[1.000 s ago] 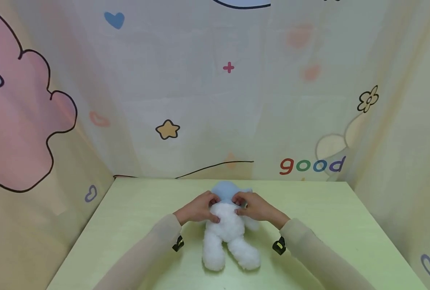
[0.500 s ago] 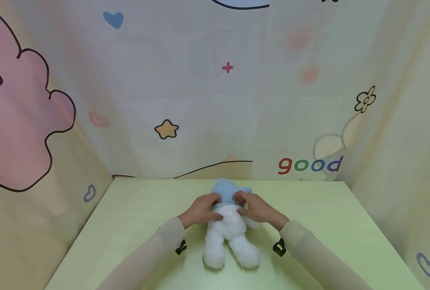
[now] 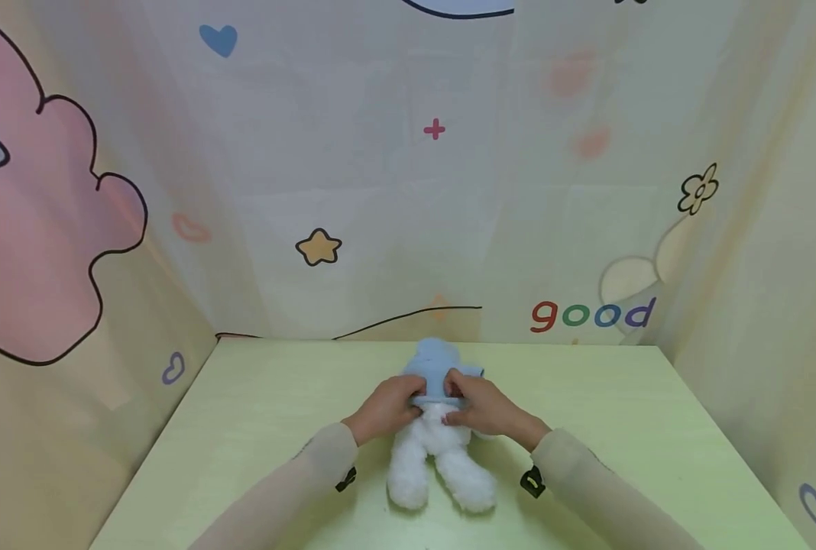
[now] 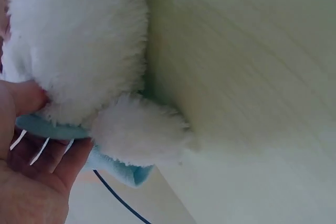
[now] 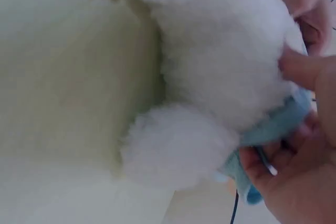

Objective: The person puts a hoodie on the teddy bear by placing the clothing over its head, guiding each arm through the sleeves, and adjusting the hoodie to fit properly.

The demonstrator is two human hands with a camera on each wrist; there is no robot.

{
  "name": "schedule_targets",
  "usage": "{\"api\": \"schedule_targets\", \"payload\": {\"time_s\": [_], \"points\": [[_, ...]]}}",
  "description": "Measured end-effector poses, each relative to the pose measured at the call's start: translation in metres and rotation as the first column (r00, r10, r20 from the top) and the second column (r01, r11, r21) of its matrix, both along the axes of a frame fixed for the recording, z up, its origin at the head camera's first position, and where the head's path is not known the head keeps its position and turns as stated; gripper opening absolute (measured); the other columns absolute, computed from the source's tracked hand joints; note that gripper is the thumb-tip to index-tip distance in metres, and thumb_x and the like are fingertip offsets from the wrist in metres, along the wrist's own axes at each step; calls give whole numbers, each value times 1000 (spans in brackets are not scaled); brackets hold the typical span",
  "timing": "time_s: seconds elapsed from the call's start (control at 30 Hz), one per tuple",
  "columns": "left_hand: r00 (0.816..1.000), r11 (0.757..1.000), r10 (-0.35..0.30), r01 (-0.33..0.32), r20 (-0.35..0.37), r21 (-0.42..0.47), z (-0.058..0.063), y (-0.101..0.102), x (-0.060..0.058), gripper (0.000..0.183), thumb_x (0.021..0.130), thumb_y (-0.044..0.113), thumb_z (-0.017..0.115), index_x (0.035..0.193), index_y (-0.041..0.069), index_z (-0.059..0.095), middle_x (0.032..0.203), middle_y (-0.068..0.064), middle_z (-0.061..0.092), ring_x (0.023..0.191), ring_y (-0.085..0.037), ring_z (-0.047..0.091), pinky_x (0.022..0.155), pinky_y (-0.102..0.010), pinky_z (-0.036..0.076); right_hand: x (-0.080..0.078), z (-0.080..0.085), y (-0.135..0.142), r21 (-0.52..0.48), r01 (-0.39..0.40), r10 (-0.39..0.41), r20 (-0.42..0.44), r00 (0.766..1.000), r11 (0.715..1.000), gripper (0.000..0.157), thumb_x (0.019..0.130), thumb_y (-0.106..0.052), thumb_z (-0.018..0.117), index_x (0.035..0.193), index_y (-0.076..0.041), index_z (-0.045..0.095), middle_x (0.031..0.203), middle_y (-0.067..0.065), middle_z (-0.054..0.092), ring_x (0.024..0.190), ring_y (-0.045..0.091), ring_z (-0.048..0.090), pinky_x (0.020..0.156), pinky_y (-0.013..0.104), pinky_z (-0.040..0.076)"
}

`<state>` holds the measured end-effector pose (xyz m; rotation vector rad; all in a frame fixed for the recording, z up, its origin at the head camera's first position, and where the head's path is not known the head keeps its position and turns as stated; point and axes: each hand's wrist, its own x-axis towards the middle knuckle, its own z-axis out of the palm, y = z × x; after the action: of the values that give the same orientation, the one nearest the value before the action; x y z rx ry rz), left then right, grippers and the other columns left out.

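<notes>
A white plush toy (image 3: 408, 466) lies on the table with its legs toward me. Its upper end is covered by a small blue shirt (image 3: 435, 363), whose short sleeve sticks out at the right; the toy's head is not seen. My left hand (image 3: 386, 409) pinches the shirt's lower edge on the left. On the other side my right hand (image 3: 492, 407) pinches that edge too, its thumb against the white fur. In the left wrist view the shirt's hem (image 4: 52, 128) runs between thumb and fingers. A fluffy arm (image 5: 178, 145) hangs out below the hem in the right wrist view.
The pale yellow-green table (image 3: 277, 397) reaches back to a printed cloth backdrop (image 3: 380, 183). Similar cloth hangs along the left and right sides. Black wrist straps show under both sleeves.
Both hands have moved down toward the toy's legs, drawing the blue hem lower over the white body. More blue cloth now shows above the hands. The legs have stayed about in place.
</notes>
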<state>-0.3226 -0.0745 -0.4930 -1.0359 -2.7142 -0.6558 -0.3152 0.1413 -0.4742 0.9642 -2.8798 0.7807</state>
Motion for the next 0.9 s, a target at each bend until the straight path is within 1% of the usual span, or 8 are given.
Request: {"api": "schedule_targets", "payload": {"time_s": [0.13, 0.23, 0.33, 0.4, 0.5, 0.63, 0.77, 0.9], "points": [[999, 999, 38, -39, -39, -21, 0, 4, 5, 27, 76, -1, 61, 73, 17, 41, 67, 7, 40, 63, -9, 35, 59, -20, 29, 4, -5, -6, -36, 53, -55, -75, 996, 998, 35, 77, -29, 76, 98, -20, 50, 86, -5, 62, 82, 12, 60, 71, 27, 46], [996, 996, 93, -93, -1, -6, 0, 6, 6, 23, 78, 3, 62, 83, 17, 45, 67, 6, 48, 59, -7, 39, 56, -19, 31, 5, -7, -6, -33, 68, -73, -183, 980, 997, 26, 75, -29, 76, 90, -20, 56, 82, -6, 64, 78, 10, 60, 69, 26, 46], [988, 990, 137, -139, 70, 31, 3, 4, 7, 21, 83, 13, 65, 98, 16, 51, 81, 2, 59, 68, -6, 50, 61, -20, 40, 5, -8, -2, -26, 77, -81, -262, 962, 997, 23, 74, -30, 77, 81, -19, 58, 84, -8, 58, 73, 8, 53, 66, 23, 44], [987, 988, 137, -142, 82, 53, 5, 1, 8, 24, 85, 20, 66, 105, 14, 54, 95, 1, 60, 80, -8, 55, 70, -22, 46, 5, -7, 1, -36, 76, -83, -279, 957, 996, 23, 74, -29, 77, 78, -18, 58, 93, -5, 54, 80, 10, 55, 69, 24, 46], [993, 993, 108, -110, 41, 44, 8, -2, 9, 23, 86, 24, 66, 103, 13, 56, 104, 2, 54, 92, -11, 53, 79, -26, 46, 5, -6, 3, -49, 62, -74, -306, 949, 997, 25, 74, -28, 78, 78, -17, 56, 103, -2, 52, 89, 12, 57, 74, 28, 49], [996, 996, 82, -81, -34, 22, 7, -3, 9, 18, 85, 20, 67, 92, 15, 51, 96, 3, 52, 82, -9, 49, 72, -23, 44, 3, -9, 1, -29, 50, -58, -370, 927, 998, 29, 72, -26, 78, 76, -16, 51, 86, -5, 56, 74, 8, 50, 66, 24, 43], [995, 997, 75, -76, -65, 1, 1, -1, 9, 18, 85, 16, 66, 84, 16, 48, 84, 5, 55, 73, -7, 47, 66, -20, 40, 2, -13, -3, -19, 73, -75, -346, 935, 997, 32, 72, -24, 78, 72, -16, 47, 69, -7, 52, 64, 8, 42, 60, 21, 35], [996, 997, 79, -79, -49, -2, -5, 3, 10, 17, 85, 15, 66, 81, 16, 49, 80, 6, 55, 71, -5, 46, 65, -19, 39, 4, -17, -4, -44, 140, -147, -231, 962, 989, 33, 74, -21, 78, 92, -15, 51, 73, -3, 61, 66, 12, 54, 61, 24, 42]]}}
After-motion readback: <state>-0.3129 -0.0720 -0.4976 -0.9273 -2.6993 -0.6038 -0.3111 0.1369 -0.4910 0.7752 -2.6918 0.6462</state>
